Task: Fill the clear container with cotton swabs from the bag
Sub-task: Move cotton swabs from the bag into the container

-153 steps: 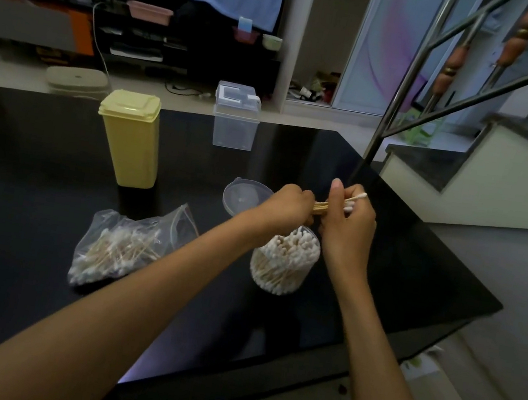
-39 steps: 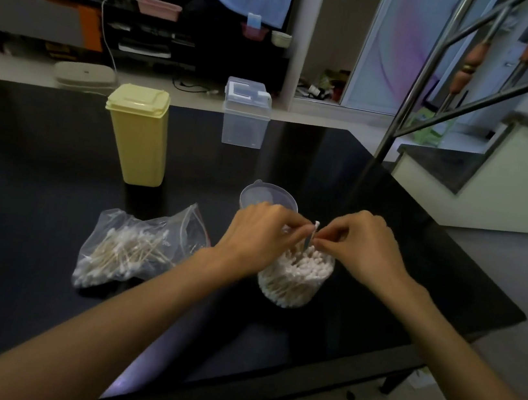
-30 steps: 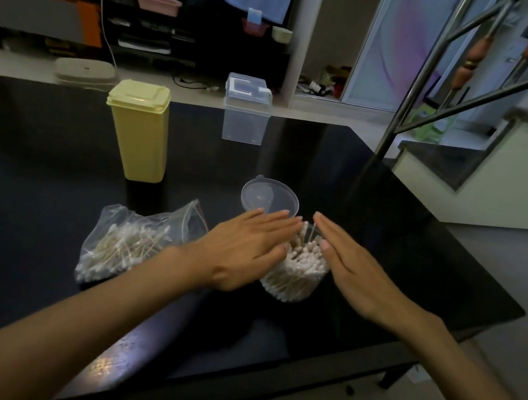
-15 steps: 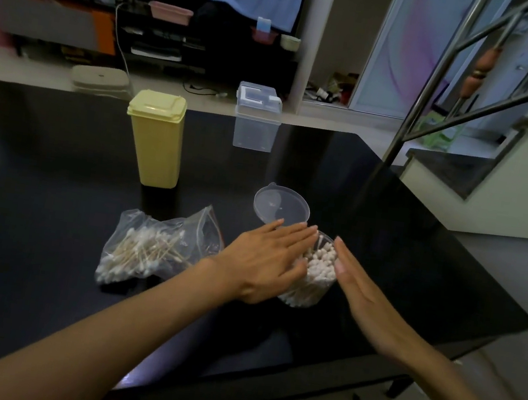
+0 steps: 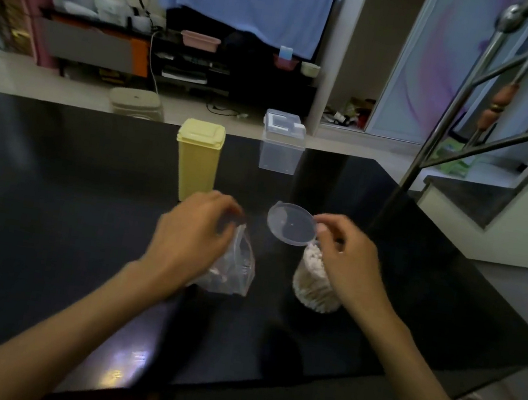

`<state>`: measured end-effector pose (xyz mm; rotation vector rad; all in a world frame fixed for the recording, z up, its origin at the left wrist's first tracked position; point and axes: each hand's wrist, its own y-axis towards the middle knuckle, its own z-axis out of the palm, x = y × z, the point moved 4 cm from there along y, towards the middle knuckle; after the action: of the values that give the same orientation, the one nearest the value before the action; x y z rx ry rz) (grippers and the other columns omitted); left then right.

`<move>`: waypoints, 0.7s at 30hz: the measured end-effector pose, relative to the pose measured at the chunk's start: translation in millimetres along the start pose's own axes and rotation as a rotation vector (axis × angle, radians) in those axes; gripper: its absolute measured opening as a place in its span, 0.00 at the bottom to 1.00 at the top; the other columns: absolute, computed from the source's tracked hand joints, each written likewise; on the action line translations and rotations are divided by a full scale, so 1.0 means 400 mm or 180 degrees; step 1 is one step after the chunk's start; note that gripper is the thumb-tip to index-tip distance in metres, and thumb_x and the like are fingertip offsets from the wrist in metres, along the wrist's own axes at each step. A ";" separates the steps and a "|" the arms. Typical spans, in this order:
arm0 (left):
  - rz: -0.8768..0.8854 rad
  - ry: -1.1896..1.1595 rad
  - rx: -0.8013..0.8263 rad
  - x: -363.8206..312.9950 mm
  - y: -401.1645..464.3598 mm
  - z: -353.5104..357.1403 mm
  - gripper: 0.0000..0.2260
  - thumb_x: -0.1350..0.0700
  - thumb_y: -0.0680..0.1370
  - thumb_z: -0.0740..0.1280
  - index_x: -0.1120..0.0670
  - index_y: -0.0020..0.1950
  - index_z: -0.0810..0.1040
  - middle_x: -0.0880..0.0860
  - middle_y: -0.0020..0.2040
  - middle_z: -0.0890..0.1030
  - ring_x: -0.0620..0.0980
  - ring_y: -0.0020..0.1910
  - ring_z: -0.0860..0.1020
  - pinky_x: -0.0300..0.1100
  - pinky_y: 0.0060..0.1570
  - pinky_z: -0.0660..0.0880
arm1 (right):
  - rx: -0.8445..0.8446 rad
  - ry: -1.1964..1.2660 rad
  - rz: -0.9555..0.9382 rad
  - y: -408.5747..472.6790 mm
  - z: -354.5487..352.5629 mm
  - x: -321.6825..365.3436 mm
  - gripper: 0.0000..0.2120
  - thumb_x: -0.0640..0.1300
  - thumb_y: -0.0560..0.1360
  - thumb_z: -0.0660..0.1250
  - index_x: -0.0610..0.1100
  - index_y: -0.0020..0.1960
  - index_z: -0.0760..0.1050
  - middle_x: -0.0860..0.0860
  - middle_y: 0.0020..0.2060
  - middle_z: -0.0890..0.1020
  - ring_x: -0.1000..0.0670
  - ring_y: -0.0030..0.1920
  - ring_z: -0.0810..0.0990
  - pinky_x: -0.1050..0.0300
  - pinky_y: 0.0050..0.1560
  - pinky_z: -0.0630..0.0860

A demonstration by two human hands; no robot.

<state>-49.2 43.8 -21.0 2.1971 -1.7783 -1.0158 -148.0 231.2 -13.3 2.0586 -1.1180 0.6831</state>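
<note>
Head view: the black table (image 5: 51, 204) fills most of what I see. On its far side stand a yellow box (image 5: 197, 160) and, to its right, a clear lidded box (image 5: 282, 146). Nearer me, my left hand (image 5: 189, 240) curls over the top of the bag (image 5: 232, 270) and grips it, the bag standing on the table just left of the container (image 5: 311, 284). The container stands upright, packed with swabs (image 5: 311, 260). My right hand (image 5: 348, 266) sits over it, thumb and finger pinching the rim of the round lid (image 5: 291, 224), held tilted above the container's far edge.
</note>
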 end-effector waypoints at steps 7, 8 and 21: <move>-0.1585 0.0758 0.0848 0.216 -0.106 -0.026 0.20 0.35 0.76 0.56 0.48 0.53 0.77 0.52 0.53 0.79 0.56 0.53 0.77 0.44 0.44 0.68 | 0.1472 -0.0471 -0.0117 -0.048 0.211 0.049 0.15 0.52 0.73 0.69 0.46 0.56 0.79 0.52 0.49 0.83 0.55 0.49 0.80 0.61 0.50 0.75; -0.1682 0.0676 0.1034 0.226 -0.105 -0.015 0.21 0.34 0.76 0.56 0.47 0.53 0.78 0.52 0.52 0.80 0.56 0.54 0.78 0.44 0.44 0.69 | 0.1588 -0.0503 -0.0157 -0.044 0.213 0.043 0.12 0.49 0.74 0.69 0.45 0.54 0.81 0.51 0.48 0.84 0.55 0.47 0.81 0.63 0.49 0.75; -0.1926 -0.1807 0.0916 0.239 -0.132 0.076 0.07 0.59 0.71 0.74 0.48 0.38 0.80 0.48 0.38 0.83 0.48 0.43 0.81 0.50 0.53 0.78 | 0.1882 0.0630 0.1277 -0.067 0.210 -0.040 0.10 0.38 0.76 0.66 0.37 0.56 0.79 0.45 0.38 0.83 0.56 0.31 0.80 0.69 0.29 0.74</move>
<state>-16.6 -18.5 -109.7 2.9517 -1.5217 -1.7459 -122.5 184.9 -85.8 2.1753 -1.3364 1.5341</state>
